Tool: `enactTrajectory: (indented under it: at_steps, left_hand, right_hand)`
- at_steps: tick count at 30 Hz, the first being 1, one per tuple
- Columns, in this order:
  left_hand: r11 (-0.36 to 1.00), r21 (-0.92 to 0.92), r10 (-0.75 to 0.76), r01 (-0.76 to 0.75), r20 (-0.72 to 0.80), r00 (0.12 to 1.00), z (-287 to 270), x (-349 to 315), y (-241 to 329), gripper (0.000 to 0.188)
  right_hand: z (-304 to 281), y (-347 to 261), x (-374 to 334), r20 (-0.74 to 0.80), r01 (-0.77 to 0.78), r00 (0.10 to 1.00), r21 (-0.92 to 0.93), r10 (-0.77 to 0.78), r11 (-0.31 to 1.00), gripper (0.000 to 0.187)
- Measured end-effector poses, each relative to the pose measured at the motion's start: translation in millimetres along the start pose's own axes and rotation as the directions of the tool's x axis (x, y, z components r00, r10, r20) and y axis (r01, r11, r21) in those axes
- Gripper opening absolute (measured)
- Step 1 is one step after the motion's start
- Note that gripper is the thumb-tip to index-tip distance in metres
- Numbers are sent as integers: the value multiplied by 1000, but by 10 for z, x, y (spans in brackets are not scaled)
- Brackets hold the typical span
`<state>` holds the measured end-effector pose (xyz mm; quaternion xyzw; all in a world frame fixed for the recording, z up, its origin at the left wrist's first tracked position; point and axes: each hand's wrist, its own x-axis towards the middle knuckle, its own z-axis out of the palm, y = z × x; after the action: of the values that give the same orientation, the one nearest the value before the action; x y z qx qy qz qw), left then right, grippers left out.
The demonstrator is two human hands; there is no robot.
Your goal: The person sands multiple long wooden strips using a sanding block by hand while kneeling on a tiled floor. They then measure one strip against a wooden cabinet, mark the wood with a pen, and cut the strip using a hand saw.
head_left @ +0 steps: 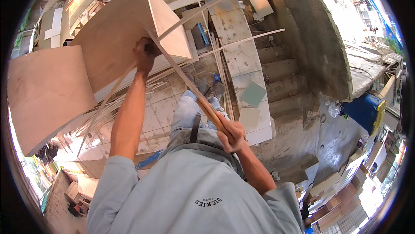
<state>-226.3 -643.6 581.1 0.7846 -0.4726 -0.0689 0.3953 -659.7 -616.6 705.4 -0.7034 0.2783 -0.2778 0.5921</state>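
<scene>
My left hand [145, 54] is closed in front of the large brown board box [114, 31]. A long thin wooden strip [201, 11] appears to pass through this hand, one end running up to the right, the other down to the left. My right hand [233, 136] grips the near end of several narrow wooden strips [209, 112] held together in front of my waist. Their far end slants up to the left, beside my left hand and the box's edge. What lies inside my left fingers is partly hidden in shadow.
A curved brown panel [47, 91] stands at the left. More loose strips [220, 61] lie on the tiled floor by my feet. Concrete steps [279, 70] drop away to the right beside a thick wall [315, 31]. A blue bin [363, 111] is farther right.
</scene>
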Motion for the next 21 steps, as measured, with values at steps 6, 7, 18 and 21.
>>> enactTrajectory:
  at_steps: [6, 7, 18, 21]
  left_hand:
    - [994, 104, -19, 15, 37, 999, -9, 10, 190, 15]
    - [996, 85, 33, -35, 26, 999, -1, 12, 186, 15]
    - [1000, -24, -1, 1, 2, 1000, 96, 6, 78, 9]
    - [998, 23, 54, -55, 24, 998, 73, 35, 166, 8]
  right_hand:
    - [29, 196, -124, -48, 54, 998, 45, -52, 998, 57]
    - [-39, 152, -182, -62, 80, 995, 46, -78, 996, 58]
    - [-42, 124, -206, -70, 113, 992, 49, -109, 992, 56]
    - [-63, 98, -141, -27, 30, 999, 66, -28, 997, 59]
